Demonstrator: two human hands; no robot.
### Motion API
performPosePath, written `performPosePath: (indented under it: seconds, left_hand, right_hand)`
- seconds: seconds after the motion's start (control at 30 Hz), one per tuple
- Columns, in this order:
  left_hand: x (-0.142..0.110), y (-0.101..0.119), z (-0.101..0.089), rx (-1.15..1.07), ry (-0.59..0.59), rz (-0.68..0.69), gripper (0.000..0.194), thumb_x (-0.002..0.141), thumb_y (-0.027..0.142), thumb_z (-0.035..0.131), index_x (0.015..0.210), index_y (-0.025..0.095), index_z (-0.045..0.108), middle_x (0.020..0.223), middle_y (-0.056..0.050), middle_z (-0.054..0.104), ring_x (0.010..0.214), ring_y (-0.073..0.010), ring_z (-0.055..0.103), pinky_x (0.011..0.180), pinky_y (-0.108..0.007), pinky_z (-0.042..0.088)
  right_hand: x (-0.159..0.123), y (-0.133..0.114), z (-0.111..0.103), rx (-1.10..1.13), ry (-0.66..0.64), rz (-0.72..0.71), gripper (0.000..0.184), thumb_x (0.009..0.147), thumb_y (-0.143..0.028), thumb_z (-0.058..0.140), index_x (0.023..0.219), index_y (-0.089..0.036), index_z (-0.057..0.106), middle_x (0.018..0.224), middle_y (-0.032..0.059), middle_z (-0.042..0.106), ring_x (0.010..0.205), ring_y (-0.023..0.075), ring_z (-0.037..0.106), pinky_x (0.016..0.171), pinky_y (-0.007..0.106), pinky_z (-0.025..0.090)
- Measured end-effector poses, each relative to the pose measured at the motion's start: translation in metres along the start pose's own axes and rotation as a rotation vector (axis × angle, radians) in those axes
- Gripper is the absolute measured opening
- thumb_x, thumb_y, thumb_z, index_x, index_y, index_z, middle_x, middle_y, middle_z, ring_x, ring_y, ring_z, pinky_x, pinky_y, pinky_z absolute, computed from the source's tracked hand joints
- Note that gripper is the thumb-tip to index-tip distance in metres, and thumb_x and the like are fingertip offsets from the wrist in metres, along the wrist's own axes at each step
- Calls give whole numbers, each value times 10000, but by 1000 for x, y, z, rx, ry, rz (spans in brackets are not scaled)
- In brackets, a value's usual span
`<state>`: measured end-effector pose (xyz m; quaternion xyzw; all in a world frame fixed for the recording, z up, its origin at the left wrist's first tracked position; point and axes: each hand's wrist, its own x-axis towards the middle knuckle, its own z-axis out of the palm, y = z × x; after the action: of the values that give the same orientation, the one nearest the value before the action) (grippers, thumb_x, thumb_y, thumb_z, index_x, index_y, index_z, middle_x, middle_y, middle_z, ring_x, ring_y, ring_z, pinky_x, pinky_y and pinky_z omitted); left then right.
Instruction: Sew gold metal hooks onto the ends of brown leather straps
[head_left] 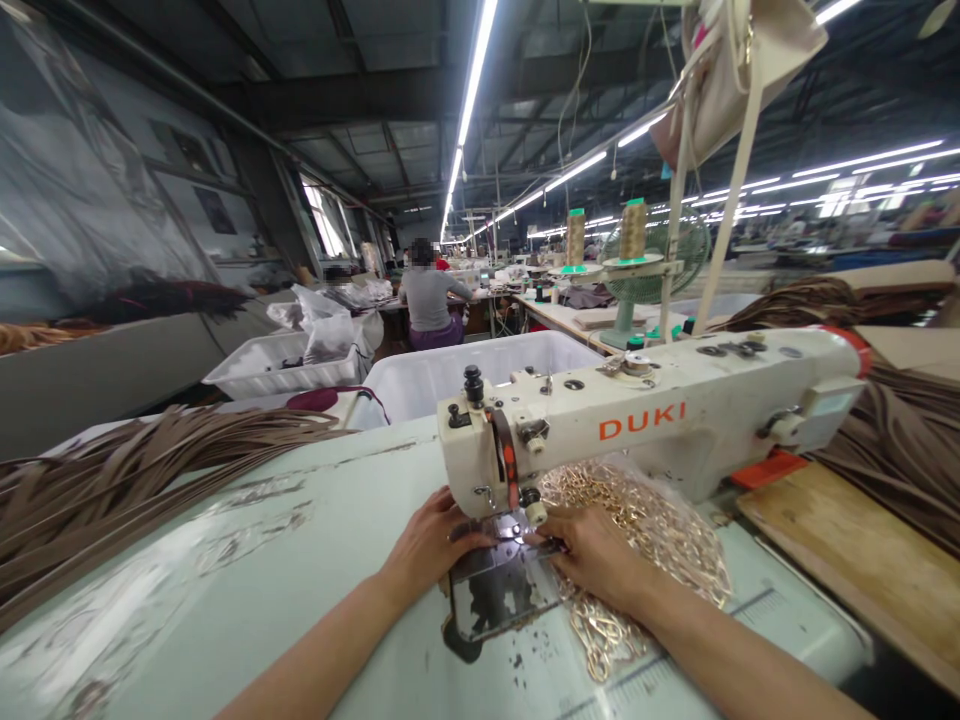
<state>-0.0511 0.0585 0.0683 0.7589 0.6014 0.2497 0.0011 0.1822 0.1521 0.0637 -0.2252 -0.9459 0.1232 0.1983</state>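
Observation:
A white sewing machine (562, 425) with orange lettering stands across the pale green table. My left hand (431, 540) is at the left of its needle area, thumb reaching toward the presser foot (516, 528); the other fingers are partly hidden behind the machine head. On the right side of the foot, my right hand (592, 550) has its fingers closed by a narrow dark edge, too small to make out. Below both hands lies the worn metal plate (499, 590). Beside my right hand, a clear bag of gold-coloured metal clasps (675, 530) spills onto the table.
Long brown straps (150, 480) lie in a heap at the left; more brown straps (892, 450) hang at the right near a wooden board (855, 550). Behind the machine stand a white bin (480, 365), thread cones (632, 230) and a green fan (660, 260). A person (433, 300) sits farther back.

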Motion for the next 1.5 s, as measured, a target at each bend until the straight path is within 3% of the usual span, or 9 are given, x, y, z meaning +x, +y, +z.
performPosePath:
  seconds: [0.2,0.3,0.47,0.6,0.83,1.1,1.3,1.5]
  left_hand:
    - [16,-4,-12,1,-184,199,264,912,290,570,1175,266,566,1185,14,598,1093,-195,531,1011,-302,359]
    - [14,-2,-16,41,-222,247,317,918,267,543,1233,248,512,1258,-8,548,1150,-214,489,1050,-341,318]
    - [-2,1,-17,142,-213,239,312,940,259,473,1250,221,483,1277,-51,521,1185,-239,448,1015,-392,374]
    - [-11,4,-17,227,-198,233,292,947,283,448,1226,215,498,1249,-73,533,1185,-252,445,946,-413,438]
    - [-23,14,-8,404,-195,156,365,947,280,439,1292,163,459,1269,-129,513,1210,-270,421,1062,-472,294]
    - [-29,36,1,584,-235,64,401,934,206,396,1319,98,419,1111,-180,582,1080,-292,508,1028,-501,289]
    - [-22,44,-1,678,-313,47,521,805,88,509,1315,46,407,1016,-186,610,971,-313,552,948,-476,367]
    - [-11,47,-13,683,-433,61,413,819,14,462,1222,93,498,788,-108,639,711,-278,613,672,-380,483]
  right_hand:
    - [-1,2,0,15,-16,8,164,823,-168,544,875,-238,683,793,-9,665,715,138,614,629,216,342]
    - [-2,2,0,35,-22,17,212,786,-126,549,894,-246,687,810,-12,668,727,136,616,639,211,348]
    - [-1,2,-1,33,-27,23,249,745,-107,567,909,-239,698,798,-5,671,715,136,612,637,208,353]
    - [0,1,0,10,-13,18,176,801,-170,553,881,-224,701,770,2,667,697,141,613,628,212,358]
    - [-1,2,2,-19,4,-4,155,856,-246,539,815,-203,682,744,7,659,685,135,611,616,210,345]
    - [-1,1,1,-42,18,-15,223,892,-302,517,748,-191,645,710,1,645,635,120,586,588,213,311]
    - [-1,2,3,-50,16,-19,247,903,-317,505,741,-193,645,709,-1,644,634,119,585,586,212,307]
    - [-2,2,2,-44,5,-16,120,850,-240,563,790,-212,663,747,-11,660,672,122,599,602,209,313]
